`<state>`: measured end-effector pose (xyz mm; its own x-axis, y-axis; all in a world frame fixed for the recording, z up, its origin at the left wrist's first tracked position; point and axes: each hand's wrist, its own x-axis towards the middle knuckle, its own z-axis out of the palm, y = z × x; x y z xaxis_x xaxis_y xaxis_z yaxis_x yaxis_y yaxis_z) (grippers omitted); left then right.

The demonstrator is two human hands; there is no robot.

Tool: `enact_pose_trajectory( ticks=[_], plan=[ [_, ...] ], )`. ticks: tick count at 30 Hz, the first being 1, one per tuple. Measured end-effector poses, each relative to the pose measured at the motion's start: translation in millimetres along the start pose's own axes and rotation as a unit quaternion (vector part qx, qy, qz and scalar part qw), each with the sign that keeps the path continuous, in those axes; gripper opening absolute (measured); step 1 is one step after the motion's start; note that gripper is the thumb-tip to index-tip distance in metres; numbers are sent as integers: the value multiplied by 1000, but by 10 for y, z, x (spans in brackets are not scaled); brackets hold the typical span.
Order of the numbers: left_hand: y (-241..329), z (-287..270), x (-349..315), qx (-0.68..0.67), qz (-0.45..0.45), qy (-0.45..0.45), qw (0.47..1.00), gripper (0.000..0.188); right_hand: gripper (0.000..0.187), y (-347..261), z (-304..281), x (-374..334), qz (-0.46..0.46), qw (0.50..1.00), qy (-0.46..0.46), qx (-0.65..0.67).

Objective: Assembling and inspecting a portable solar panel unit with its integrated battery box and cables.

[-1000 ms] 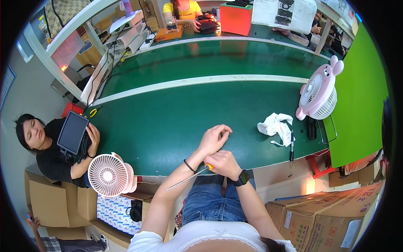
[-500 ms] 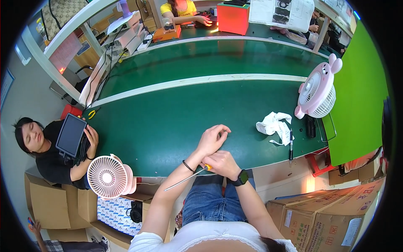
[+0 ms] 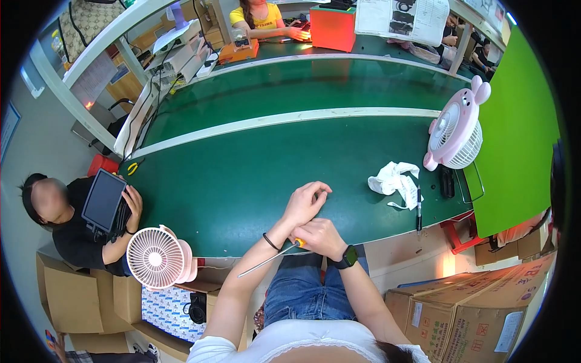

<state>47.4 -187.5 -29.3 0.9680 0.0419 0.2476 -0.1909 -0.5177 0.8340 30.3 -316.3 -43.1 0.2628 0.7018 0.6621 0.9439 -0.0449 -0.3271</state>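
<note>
My left hand (image 3: 307,201) rests on the near edge of the green table (image 3: 242,175), its fingers loosely bent and nothing in them. A dark band circles that wrist. My right hand (image 3: 321,237), with a black watch (image 3: 347,256) on its wrist, lies against my left wrist. It is closed around a screwdriver (image 3: 266,262) with a yellow handle end, whose thin metal shaft points down and left across my left forearm. Most of the handle is hidden in the palm. Right of my hands lie a crumpled white cloth (image 3: 394,181) and a black pen (image 3: 419,209).
A pink fan with rabbit ears (image 3: 454,130) stands at the right, by a green panel (image 3: 520,139). A pale pink fan (image 3: 157,257) is at the left table edge. Beside it a person holds a dark screen device (image 3: 104,198). Cardboard boxes (image 3: 466,308) stand at the lower right.
My hands and the screwdriver stay as they were. Across the table, the person in yellow sits a little more upright. The view has shifted very slightly.
</note>
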Motion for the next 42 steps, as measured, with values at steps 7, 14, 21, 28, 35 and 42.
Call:
enact_pose_trajectory(
  ticks=[7, 14, 21, 28, 35, 42],
  plan=[
    [0, 0, -9, -1, -3, -1, 1000, 11, 11, -14, -15, 13, 11, 1000, 13, 0],
    [17, -10, -7, 5, 4, 2, 1000, 11, 12, -12, -4, 6, 11, 1000, 12, -4],
    [40, -26, -1, 10, 6, -1, 1000, 11, 13, -21, -22, 18, 3, 1000, -11, -5],
    [30, -12, 0, 9, 10, -1, 1000, 11, 14, -7, -4, -1, 5, 1000, -6, -6],
    [-8, 10, -12, 9, 30, 14, 999, 11, 13, -6, -11, -1, 8, 1000, -5, 1],
    [-7, 3, -15, 17, 37, 9, 999, 11, 13, 4, 2, -8, 6, 1000, -5, 12]
  ],
)
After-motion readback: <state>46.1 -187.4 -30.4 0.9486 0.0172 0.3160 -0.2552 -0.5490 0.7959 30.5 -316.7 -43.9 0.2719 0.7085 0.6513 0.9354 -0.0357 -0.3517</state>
